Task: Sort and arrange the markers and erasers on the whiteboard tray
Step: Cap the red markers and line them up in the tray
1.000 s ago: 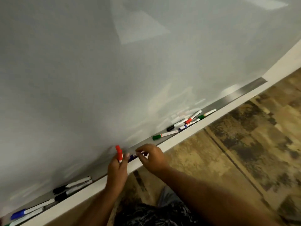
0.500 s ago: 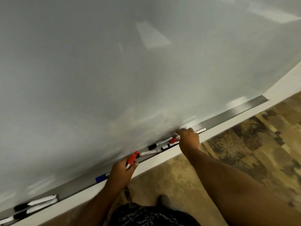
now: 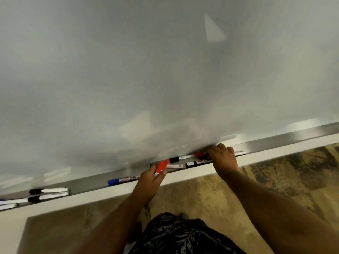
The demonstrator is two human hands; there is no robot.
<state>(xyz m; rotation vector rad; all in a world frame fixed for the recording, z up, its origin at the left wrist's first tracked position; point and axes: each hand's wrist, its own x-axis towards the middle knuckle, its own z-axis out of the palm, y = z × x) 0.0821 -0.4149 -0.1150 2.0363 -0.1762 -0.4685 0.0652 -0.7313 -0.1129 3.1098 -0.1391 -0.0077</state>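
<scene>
A metal whiteboard tray (image 3: 88, 182) runs along the bottom of the whiteboard. My left hand (image 3: 149, 181) grips red-capped markers (image 3: 161, 166) just above the tray. My right hand (image 3: 222, 158) reaches into a cluster of markers on the tray, fingers curled over a red-capped marker (image 3: 200, 154). Next to it lie a black-capped marker (image 3: 180, 158), a dark blue-capped marker (image 3: 196, 163) and a white-barrelled one (image 3: 174, 166). A blue-capped marker (image 3: 122, 180) lies alone left of my left hand. Two black-capped markers (image 3: 48, 193) lie at the far left.
The whiteboard (image 3: 165, 70) fills the upper view. A white ledge (image 3: 183, 176) runs below the tray. Patterned brown floor (image 3: 211, 198) lies beneath. More marker barrels (image 3: 7, 204) show at the left edge. The tray's right stretch (image 3: 293, 134) holds nothing visible.
My right hand has moved right from the blue marker into the marker cluster. My left hand followed right along the tray with its red markers. The blue marker now lies on the tray.
</scene>
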